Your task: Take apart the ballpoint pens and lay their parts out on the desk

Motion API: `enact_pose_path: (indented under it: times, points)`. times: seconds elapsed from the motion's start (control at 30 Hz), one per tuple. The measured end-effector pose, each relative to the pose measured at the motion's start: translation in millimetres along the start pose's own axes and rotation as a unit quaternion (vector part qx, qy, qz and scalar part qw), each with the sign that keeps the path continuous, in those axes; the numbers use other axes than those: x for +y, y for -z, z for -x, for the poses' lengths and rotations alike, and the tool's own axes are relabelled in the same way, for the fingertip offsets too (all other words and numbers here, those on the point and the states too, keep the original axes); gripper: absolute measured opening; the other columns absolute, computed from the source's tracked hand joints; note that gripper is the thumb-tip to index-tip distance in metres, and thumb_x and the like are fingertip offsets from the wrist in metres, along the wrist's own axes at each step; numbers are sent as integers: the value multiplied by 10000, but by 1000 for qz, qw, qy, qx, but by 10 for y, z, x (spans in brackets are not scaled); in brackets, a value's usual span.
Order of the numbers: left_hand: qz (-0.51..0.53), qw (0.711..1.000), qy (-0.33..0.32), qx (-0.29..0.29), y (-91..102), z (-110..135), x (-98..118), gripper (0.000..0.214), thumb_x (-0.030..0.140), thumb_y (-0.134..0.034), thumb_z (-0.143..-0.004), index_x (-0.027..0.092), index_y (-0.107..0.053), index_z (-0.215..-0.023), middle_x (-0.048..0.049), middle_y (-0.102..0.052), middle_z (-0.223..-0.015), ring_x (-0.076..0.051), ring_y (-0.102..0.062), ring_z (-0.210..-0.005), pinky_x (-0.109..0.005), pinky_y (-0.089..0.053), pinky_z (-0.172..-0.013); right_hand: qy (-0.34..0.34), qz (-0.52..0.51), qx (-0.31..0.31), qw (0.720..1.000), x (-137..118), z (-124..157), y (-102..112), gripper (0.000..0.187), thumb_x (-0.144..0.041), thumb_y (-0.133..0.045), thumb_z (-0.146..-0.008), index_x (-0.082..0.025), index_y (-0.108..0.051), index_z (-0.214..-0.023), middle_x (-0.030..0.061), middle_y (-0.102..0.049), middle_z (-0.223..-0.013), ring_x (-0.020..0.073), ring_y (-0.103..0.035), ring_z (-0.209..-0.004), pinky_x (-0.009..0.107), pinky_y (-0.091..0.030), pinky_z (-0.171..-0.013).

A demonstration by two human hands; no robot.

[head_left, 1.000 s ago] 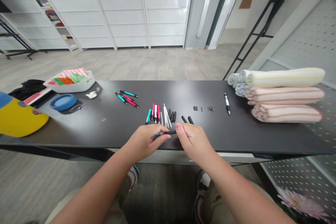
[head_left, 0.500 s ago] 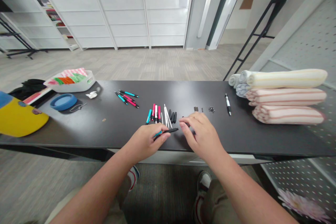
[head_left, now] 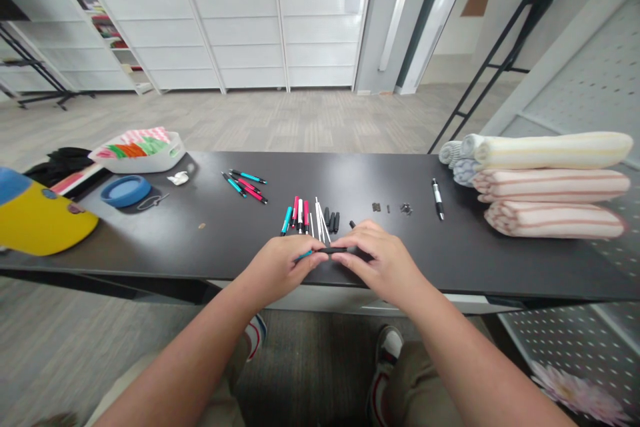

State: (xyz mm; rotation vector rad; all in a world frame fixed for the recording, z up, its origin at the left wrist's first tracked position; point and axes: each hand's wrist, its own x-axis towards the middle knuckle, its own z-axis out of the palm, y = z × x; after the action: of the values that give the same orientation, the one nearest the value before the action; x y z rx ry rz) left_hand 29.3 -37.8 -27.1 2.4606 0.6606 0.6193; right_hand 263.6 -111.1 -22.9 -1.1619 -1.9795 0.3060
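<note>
Between both hands lies a pen [head_left: 327, 250] with a blue barrel and a black front part, held level just above the near side of the table. My left hand [head_left: 280, 265] is closed round its blue end. Thumb and fingers of my right hand [head_left: 377, 255] pinch the black end; whatever sits at the very tip is hidden by them. Just beyond the hands are blue, red and white pen barrels [head_left: 301, 213], thin white refills [head_left: 321, 219] and several black grips [head_left: 332, 220]. A dark piece [head_left: 353, 224] peeks out behind my right fingers.
Assembled blue and red pens [head_left: 247, 185] lie left of centre. Small metal parts [head_left: 406, 209] and a white-black pen [head_left: 438, 200] are to the right, near rolled towels [head_left: 553, 183]. At left are a white basket [head_left: 175, 152], a blue ring-shaped object [head_left: 125, 191] and a yellow cap [head_left: 50, 220].
My right hand has moved left and slightly down, and now grips the pen's black end. My left hand has kept its hold. The view has shifted slightly.
</note>
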Motion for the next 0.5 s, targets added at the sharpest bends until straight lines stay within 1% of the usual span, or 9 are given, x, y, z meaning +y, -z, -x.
enact_pose_path:
  times: [0.13, 0.27, 0.5]
  points:
    - [-4, 1000, -7, -4, 1, -3, -6, 204, 332, -540, -1066, 208, -695, -1017, -10, -752, -905, -152, -680, -821, -255, -452, -769, -2, -10, -5, 1000, -16, -4, 24, 104, -302, -704, -982, -236, -749, -1047, 32, -790, -939, 195, -671, -870, 372, -511, -844]
    - [11, 1000, -5, -19, 17, -4, 4, 252, 337, -511, -1077, 201, -663, -929, 10, -711, -831, -140, -646, -783, -246, -426, -755, -15, -22, -7, 1000, -14, 6, 28, 103, -301, -704, -983, -234, -750, -1047, 31, -783, -944, 190, -664, -884, 349, -508, -825]
    - [26, 998, -5, -50, 42, -23, 6, 321, 333, -471, -1091, 195, -605, -833, 28, -663, -777, -120, -600, -742, -231, -384, -729, -27, -30, -15, 999, 0, 11, 21, 93, -286, -707, -979, -231, -754, -1038, 34, -782, -944, 192, -663, -892, 340, -503, -823]
